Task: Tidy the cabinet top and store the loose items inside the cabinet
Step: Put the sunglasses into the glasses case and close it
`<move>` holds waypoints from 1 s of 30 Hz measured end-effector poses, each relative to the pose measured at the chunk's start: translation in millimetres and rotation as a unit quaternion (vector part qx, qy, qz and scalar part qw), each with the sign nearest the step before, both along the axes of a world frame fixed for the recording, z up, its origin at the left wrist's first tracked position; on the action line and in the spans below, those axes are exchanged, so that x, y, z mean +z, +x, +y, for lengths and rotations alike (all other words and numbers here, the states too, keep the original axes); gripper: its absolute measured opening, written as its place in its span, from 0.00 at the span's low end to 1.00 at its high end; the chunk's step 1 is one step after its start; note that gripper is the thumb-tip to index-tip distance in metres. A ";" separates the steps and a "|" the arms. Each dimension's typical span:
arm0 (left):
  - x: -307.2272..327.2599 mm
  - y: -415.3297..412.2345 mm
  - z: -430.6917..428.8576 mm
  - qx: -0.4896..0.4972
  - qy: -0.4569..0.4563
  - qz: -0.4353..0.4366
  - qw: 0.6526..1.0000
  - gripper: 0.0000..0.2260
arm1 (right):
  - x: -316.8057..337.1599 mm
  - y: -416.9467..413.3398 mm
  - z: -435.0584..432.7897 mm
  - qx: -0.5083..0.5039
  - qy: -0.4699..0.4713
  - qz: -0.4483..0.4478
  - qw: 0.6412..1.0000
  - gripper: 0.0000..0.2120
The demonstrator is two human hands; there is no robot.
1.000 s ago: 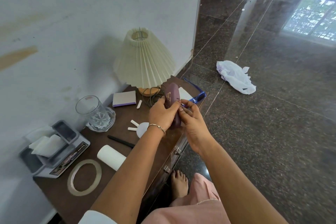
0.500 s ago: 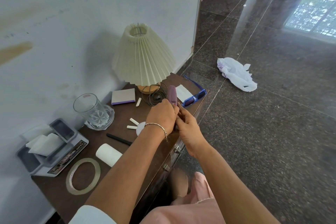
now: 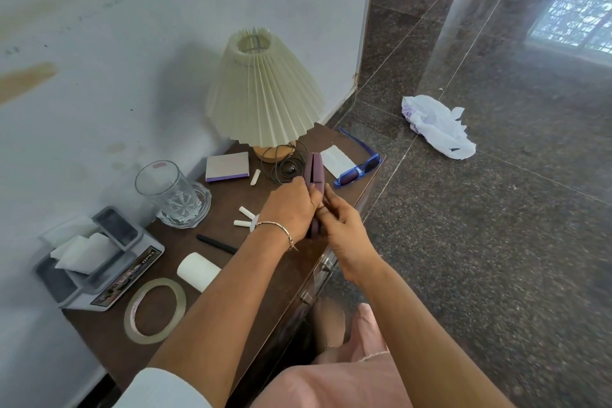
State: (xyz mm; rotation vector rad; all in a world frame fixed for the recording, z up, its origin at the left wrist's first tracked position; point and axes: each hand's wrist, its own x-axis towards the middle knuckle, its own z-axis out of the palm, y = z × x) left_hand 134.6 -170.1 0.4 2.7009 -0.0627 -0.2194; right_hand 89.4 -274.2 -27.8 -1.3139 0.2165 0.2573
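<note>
Over the brown cabinet top [image 3: 284,278] I hold a purple hinged case [image 3: 315,169] upright, its two halves slightly apart at the far end. My left hand [image 3: 291,209] grips its lower left side. My right hand [image 3: 341,225] pinches its lower right edge. Loose items lie on the top: blue sunglasses [image 3: 359,169], a white folded paper [image 3: 337,159], a notepad [image 3: 227,166], small white sticks [image 3: 245,217], a black pen [image 3: 215,243], a white roll [image 3: 198,271] and a tape ring [image 3: 155,310].
A pleated cream lamp [image 3: 265,93] with a coiled black cord [image 3: 286,166] stands at the far end. A glass on a glass dish [image 3: 172,195] and a grey scale holding white paper [image 3: 96,258] sit by the wall. A white plastic bag [image 3: 437,126] lies on the dark floor.
The purple case has turned edge-on and come lower toward the cabinet top. Both hands have kept hold of it and shifted slightly with it.
</note>
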 end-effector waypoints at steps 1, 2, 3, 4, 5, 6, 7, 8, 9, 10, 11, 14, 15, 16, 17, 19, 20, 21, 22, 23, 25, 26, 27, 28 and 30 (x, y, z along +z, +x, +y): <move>-2.4 0.6 2.8 -0.005 -0.022 0.008 1.000 0.13 | -1.3 -0.5 -3.2 -0.007 0.031 0.012 0.999 0.20; -4.0 1.0 6.2 0.001 -0.058 0.020 0.998 0.14 | -2.1 -0.9 -6.8 -0.014 0.071 0.025 0.997 0.18; -5.6 1.2 9.6 0.015 -0.099 0.035 0.994 0.15 | -2.7 -1.4 -10.8 -0.017 0.114 0.041 0.992 0.17; -6.7 1.0 12.6 0.026 -0.131 0.047 0.990 0.14 | -3.5 -1.9 -14.9 -0.020 0.158 0.057 0.986 0.16; -7.4 0.9 15.2 0.035 -0.157 0.058 0.985 0.14 | -4.8 -2.4 -19.0 -0.027 0.203 0.073 0.976 0.15; -8.7 0.8 18.0 0.049 -0.187 0.068 0.979 0.13 | -6.1 -3.2 -22.8 -0.041 0.245 0.088 0.965 0.15; -9.7 0.6 20.4 0.070 -0.223 0.074 0.970 0.13 | -7.5 -4.1 -25.7 -0.060 0.278 0.100 0.953 0.15; -10.0 0.1 22.5 0.092 -0.257 0.077 0.959 0.13 | -9.5 -5.1 -28.3 -0.081 0.295 0.107 0.946 0.15; -10.6 -0.3 23.9 0.103 -0.274 0.074 0.953 0.14 | -12.4 -5.9 -30.0 -0.097 0.294 0.109 0.945 0.15; -11.6 -1.0 24.2 0.097 -0.272 0.068 0.955 0.13 | -15.1 -6.5 -30.6 -0.107 0.278 0.107 0.949 0.16; -12.6 -1.5 23.5 0.085 -0.258 0.064 0.960 0.13 | -17.1 -6.9 -30.1 -0.112 0.255 0.102 0.955 0.16; -16.6 -1.3 21.3 0.061 -0.227 0.058 0.970 0.14 | -21.6 -8.4 -24.9 -0.123 0.173 0.094 0.973 0.14; -18.8 -0.8 21.7 0.061 -0.219 0.059 0.972 0.15 | -22.4 -8.9 -23.3 -0.124 0.142 0.090 0.978 0.15; -21.3 -0.9 23.2 0.065 -0.212 0.060 0.973 0.16 | -23.7 -9.7 -22.2 -0.123 0.110 0.084 0.983 0.16; -23.8 -0.7 25.1 0.072 -0.204 0.061 0.974 0.15 | -26.3 -10.4 -21.6 -0.121 0.072 0.078 0.987 0.18; -29.4 -0.3 30.2 0.092 -0.190 0.057 0.976 0.15 | -33.5 -11.2 -20.8 -0.116 -0.029 0.068 0.990 0.22; -32.0 -0.1 32.5 0.102 -0.185 0.055 0.976 0.16 | -37.0 -11.7 -20.4 -0.114 -0.079 0.064 0.988 0.23; -34.1 0.2 34.4 0.110 -0.182 0.054 0.976 0.16 | -40.1 -11.8 -20.0 -0.113 -0.120 0.063 0.984 0.23; -35.7 0.1 36.3 0.115 -0.181 0.053 0.975 0.15 | -43.0 -11.9 -19.5 -0.111 -0.154 0.065 0.980 0.23; -36.3 -0.1 37.3 0.119 -0.180 0.050 0.975 0.15 | -45.1 -11.9 -18.7 -0.108 -0.186 0.067 0.974 0.23; -36.8 -0.5 39.1 0.121 -0.170 0.040 0.977 0.15 | -48.7 -12.4 -16.3 -0.093 -0.242 0.061 0.964 0.23; -36.9 -0.5 39.9 0.119 -0.160 0.031 0.979 0.15 | -50.0 -12.1 -14.7 -0.085 -0.261 0.054 0.960 0.23; -36.7 -0.2 40.6 0.117 -0.146 0.025 0.982 0.15 | -51.1 -11.8 -13.1 -0.078 -0.273 0.048 0.958 0.23; -36.0 0.3 41.2 0.115 -0.130 0.021 0.985 0.15 | -52.4 -11.1 -11.5 -0.072 -0.280 0.044 0.956 0.23; -33.8 2.2 42.0 0.113 -0.100 0.018 0.988 0.15 | -54.9 -8.9 -9.6 -0.061 -0.293 0.036 0.953 0.23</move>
